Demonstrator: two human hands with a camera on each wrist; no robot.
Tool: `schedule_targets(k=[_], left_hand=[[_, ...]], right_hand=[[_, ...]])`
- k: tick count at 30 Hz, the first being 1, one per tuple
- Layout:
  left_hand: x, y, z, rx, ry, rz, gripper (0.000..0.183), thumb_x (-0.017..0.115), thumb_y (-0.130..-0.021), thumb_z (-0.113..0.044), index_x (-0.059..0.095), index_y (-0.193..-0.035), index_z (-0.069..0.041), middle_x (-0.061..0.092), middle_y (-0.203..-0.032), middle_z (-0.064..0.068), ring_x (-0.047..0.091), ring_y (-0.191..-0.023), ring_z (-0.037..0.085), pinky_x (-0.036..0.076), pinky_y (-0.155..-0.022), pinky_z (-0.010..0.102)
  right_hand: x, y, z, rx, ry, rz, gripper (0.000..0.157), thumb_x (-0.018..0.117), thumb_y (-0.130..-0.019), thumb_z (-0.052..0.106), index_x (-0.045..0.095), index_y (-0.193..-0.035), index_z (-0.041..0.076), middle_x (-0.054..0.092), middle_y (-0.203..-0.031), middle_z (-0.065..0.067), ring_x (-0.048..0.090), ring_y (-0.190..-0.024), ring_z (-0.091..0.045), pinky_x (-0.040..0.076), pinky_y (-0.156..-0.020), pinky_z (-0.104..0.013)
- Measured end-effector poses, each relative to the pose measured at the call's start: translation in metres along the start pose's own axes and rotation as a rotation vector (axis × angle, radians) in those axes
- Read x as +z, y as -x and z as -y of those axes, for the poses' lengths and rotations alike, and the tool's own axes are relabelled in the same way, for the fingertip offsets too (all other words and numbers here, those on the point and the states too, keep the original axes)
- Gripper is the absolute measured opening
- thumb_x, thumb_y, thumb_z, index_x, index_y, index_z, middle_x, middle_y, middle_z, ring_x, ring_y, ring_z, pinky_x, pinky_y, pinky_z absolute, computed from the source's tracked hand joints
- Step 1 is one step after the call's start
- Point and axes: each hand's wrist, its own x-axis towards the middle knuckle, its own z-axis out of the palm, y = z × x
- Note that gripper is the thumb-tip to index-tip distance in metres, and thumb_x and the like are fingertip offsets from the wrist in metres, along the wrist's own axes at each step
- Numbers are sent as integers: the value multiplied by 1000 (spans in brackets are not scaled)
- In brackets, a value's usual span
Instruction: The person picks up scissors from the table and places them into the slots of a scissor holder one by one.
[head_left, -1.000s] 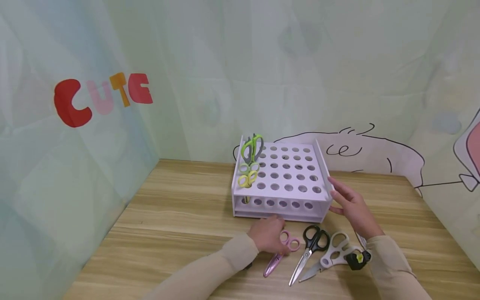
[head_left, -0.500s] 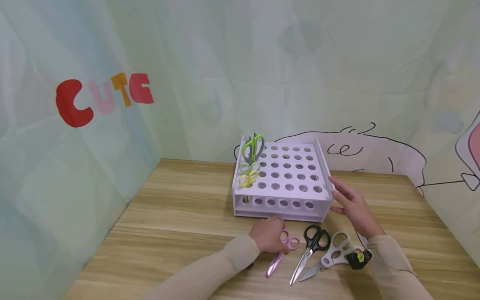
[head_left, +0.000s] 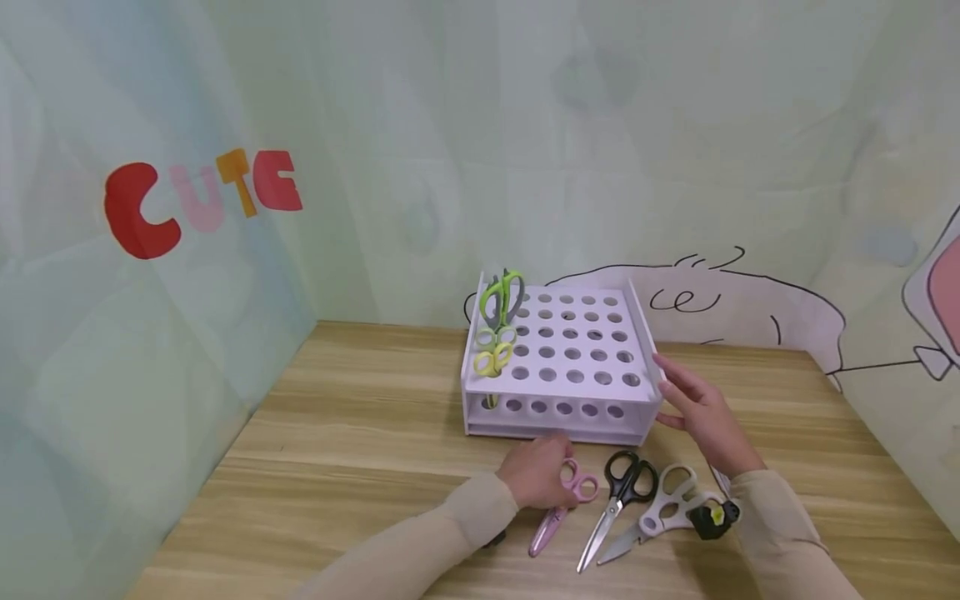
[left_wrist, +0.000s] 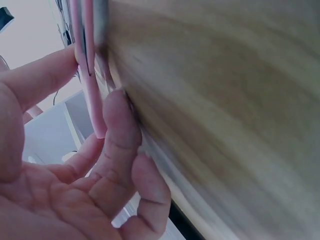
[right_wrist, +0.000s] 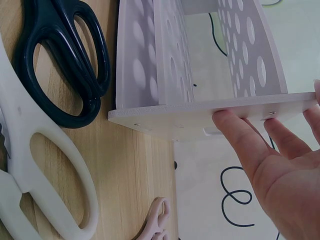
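My left hand (head_left: 536,475) pinches pink scissors (head_left: 549,531) by the handle, their blades pointing toward me on the table. In the left wrist view the thumb is on one side of the pink handle (left_wrist: 91,102) and the fingers curl on the other. My right hand (head_left: 708,417) rests its extended fingertips against the right side wall of a white rack (head_left: 555,395) with rows of round holes. Lime-and-grey scissors (head_left: 504,312), small pale green scissors (head_left: 485,337) and yellow scissors (head_left: 491,372) stand handles up in its left column.
Black-handled scissors (head_left: 615,493) and white-handled scissors (head_left: 658,520) lie right of the pink pair. Pale pink scissors (right_wrist: 156,220) lie on the table in the right wrist view, mostly hidden by the right forearm in the head view. A printed cloth (head_left: 420,167) hangs behind the table.
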Motion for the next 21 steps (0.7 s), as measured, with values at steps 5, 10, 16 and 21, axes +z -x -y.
schedule_targets(k=[5,10,16,21], left_hand=[[0,1,1,17,-13,-9,52,92,-65,-28,66,-107,-9,65,-88,-4,56,-72,9,48,-64,23],[0,-1,4,43,24,-14,51,92,-66,-27,66,-105,-9,64,-85,-4,54,-70,7,46,-63,22],[2,-2,7,68,80,0,51,93,-64,-19,63,-105,-9,62,-84,-4,52,-68,5,45,-62,20],[2,0,9,75,129,31,55,92,-65,-14,61,-109,-9,64,-86,-4,53,-69,5,46,-64,20]], right_hand=[[1,0,-2,-10,4,-1,57,46,-106,32,28,-156,11,22,-161,-17,37,-134,-40,54,-89,-31],[1,1,-2,-24,0,-1,57,45,-107,31,28,-156,10,22,-161,-16,41,-131,-35,54,-89,-31],[1,1,-2,-16,-2,-3,57,45,-107,30,27,-156,10,22,-161,-16,40,-132,-35,54,-89,-31],[0,0,-1,-7,-3,2,56,44,-107,30,27,-157,11,21,-161,-18,36,-135,-39,54,-89,-31]])
